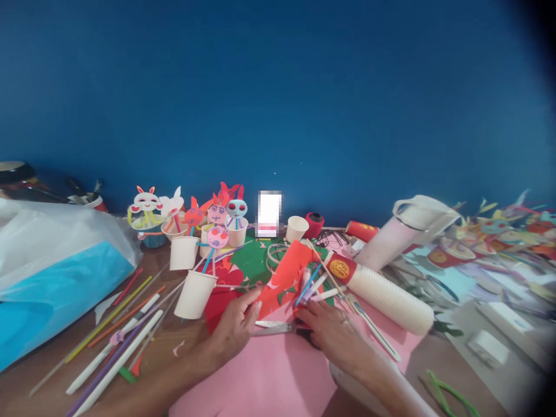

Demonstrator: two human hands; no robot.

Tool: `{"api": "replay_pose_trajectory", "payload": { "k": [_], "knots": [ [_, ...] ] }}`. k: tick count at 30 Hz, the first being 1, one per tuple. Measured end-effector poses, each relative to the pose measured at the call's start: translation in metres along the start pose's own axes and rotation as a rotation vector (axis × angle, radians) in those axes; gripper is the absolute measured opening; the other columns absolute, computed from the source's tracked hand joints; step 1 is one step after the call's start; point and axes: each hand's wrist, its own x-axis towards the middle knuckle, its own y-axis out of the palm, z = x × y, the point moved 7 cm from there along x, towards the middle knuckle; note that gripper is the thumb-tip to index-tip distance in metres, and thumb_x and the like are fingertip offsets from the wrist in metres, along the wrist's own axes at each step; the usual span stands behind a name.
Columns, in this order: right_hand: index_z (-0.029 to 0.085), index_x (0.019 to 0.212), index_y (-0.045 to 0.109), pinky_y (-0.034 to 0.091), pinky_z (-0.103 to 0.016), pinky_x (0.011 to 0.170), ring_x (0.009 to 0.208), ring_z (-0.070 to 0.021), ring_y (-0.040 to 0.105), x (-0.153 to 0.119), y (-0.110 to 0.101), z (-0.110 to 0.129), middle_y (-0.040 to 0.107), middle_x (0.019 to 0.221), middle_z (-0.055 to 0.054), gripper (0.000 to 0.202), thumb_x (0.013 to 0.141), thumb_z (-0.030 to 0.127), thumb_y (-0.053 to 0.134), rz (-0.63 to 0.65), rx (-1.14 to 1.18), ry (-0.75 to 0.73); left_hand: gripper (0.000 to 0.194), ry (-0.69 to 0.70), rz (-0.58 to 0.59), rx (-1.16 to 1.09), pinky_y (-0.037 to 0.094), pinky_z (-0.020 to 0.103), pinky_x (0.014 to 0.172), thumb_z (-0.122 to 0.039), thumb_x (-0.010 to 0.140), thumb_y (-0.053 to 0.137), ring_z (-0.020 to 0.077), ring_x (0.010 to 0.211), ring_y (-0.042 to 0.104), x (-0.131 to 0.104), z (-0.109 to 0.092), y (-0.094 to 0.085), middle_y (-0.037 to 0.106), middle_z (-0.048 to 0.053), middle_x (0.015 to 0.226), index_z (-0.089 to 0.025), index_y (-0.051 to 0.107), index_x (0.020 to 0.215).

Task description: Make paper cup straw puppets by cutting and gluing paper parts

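Observation:
At the left edge of an orange-red sheet of paper [284,269], my left hand [234,327] is closed, thumb and fingers at the paper's edge. My right hand [328,330] is curled over the dark handle of a pair of scissors; the handle is mostly hidden under the fingers. The scissor blades [273,329] point left, just below the sheet. Short coloured straw-like pieces [310,289] lie by my right fingertips. Pink paper [269,376] spreads below both hands, with green paper [252,258] and dark red paper [217,307] behind.
Paper cups [195,295] with paper-faced figures stand at left. Pens and sticks [117,341] lie before them, beside a plastic bag [65,284]. A cup stack [391,298], white jug [403,229] and green-handled scissors [449,394] are at right. A blue wall [278,104] rises behind.

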Motion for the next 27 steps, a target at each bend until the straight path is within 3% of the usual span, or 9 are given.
{"api": "replay_pose_trajectory", "payload": {
  "k": [8,11,16,19,23,27],
  "knots": [
    [0.023,0.106,0.052,0.034,-0.032,0.075,0.092,-0.0214,0.048,-0.001,0.001,0.000,0.054,0.100,-0.006,0.038,0.072,0.007,0.046,-0.021,-0.032,-0.020,0.045,0.000,0.039,0.042,0.030,0.035,0.102,-0.032,0.080,0.044,0.0227,0.119,0.042,0.002,0.005,0.006,0.052,0.008,0.126,-0.013,0.051,0.120],
    [0.021,0.104,0.054,0.034,-0.031,0.076,0.092,-0.0210,0.049,0.001,-0.009,0.007,0.055,0.100,-0.007,0.033,0.076,0.008,0.043,-0.021,-0.035,-0.033,0.042,-0.014,-0.029,0.064,0.030,0.034,0.102,-0.032,0.081,0.044,0.0226,0.119,0.043,0.003,0.005,0.001,0.055,0.006,0.123,-0.015,0.054,0.117],
    [0.020,0.102,0.055,0.036,-0.029,0.071,0.085,-0.0194,0.051,0.003,-0.022,0.018,0.056,0.097,-0.007,0.030,0.078,0.009,0.041,0.015,-0.051,-0.030,0.041,0.046,-0.206,0.187,0.033,0.033,0.099,-0.033,0.082,0.042,0.0225,0.116,0.045,0.007,-0.018,-0.028,0.056,0.007,0.122,-0.016,0.053,0.118],
    [0.022,0.107,0.052,0.035,-0.029,0.072,0.087,-0.0190,0.051,0.001,-0.021,0.017,0.055,0.101,-0.007,0.033,0.078,0.010,0.041,-0.002,-0.041,-0.040,0.040,0.150,-0.313,0.253,0.035,0.033,0.098,-0.031,0.083,0.041,0.0219,0.115,0.046,0.011,-0.040,-0.050,0.056,0.008,0.121,-0.016,0.050,0.119],
    [0.025,0.103,0.054,0.035,-0.029,0.072,0.085,-0.0187,0.050,-0.001,-0.014,0.013,0.054,0.097,-0.004,0.032,0.078,0.010,0.042,-0.023,-0.023,-0.030,0.041,0.189,-0.508,0.278,0.037,0.035,0.095,-0.031,0.081,0.044,0.0234,0.109,0.051,0.014,-0.057,-0.082,0.060,0.010,0.113,-0.014,0.051,0.116],
    [0.025,0.105,0.053,0.034,-0.029,0.069,0.085,-0.0197,0.049,-0.001,-0.014,0.013,0.054,0.094,-0.004,0.032,0.078,0.010,0.043,-0.018,-0.041,-0.016,0.035,0.261,-0.627,0.284,0.042,0.032,0.088,-0.031,0.080,0.046,0.0216,0.099,0.056,0.012,-0.070,-0.101,0.063,0.007,0.104,-0.017,0.055,0.111]
  ]
}}
